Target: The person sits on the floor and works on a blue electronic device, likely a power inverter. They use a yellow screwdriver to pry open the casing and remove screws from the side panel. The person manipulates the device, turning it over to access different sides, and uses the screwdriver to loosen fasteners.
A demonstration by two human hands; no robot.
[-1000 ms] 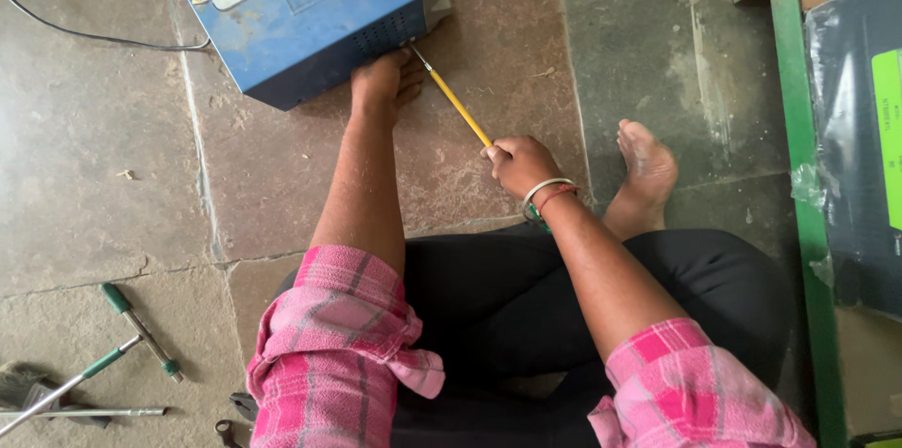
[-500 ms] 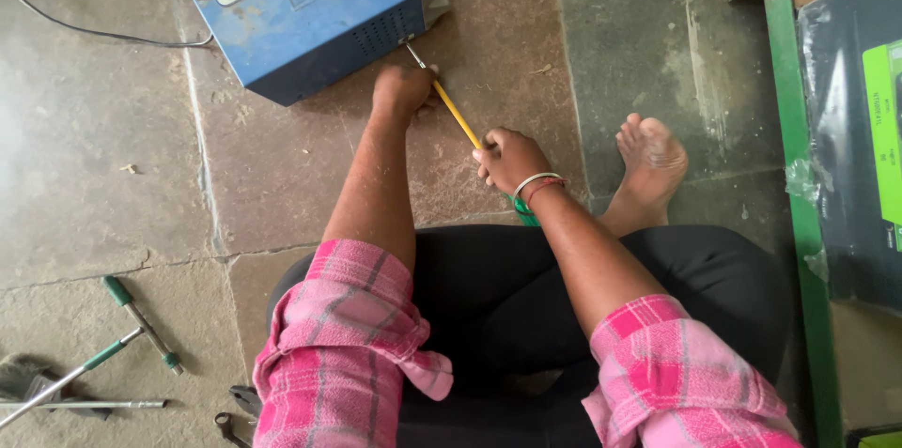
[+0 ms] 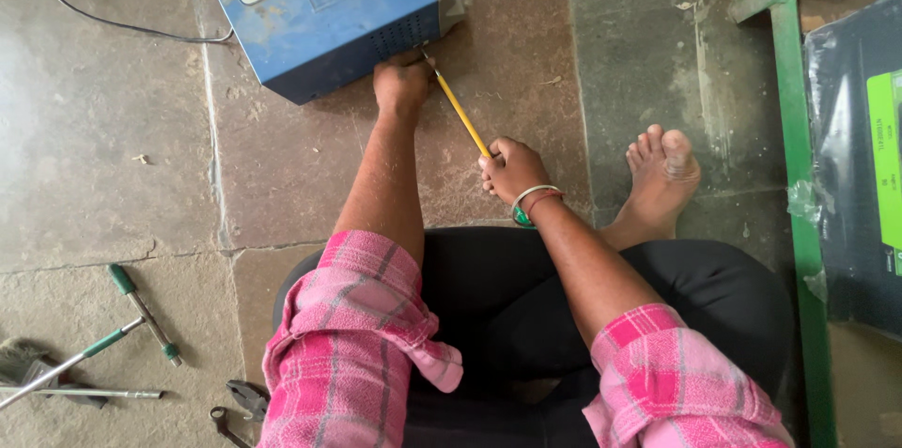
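A blue metal box (image 3: pixel 324 11) with a sticker on top lies on the stone floor ahead of me. My left hand (image 3: pixel 402 82) rests against its near side panel, fingers curled at the lower edge. My right hand (image 3: pixel 512 169) is shut on a yellow-handled screwdriver (image 3: pixel 458 110), whose tip meets the box's near corner beside my left hand. Bangles circle my right wrist. Pink plaid sleeves are rolled up on both arms.
My bare foot (image 3: pixel 658 176) rests on the floor at right. A green metal frame (image 3: pixel 799 185) holds a black wrapped panel (image 3: pixel 860 166). Green-handled screwdrivers (image 3: pixel 141 312), a brush and pliers (image 3: pixel 246 399) lie at lower left. A black cable (image 3: pixel 103 16) runs at upper left.
My left hand stays on the box's side while my right hand has shifted slightly, keeping the screwdriver tip at the box corner. The view has drifted a little.
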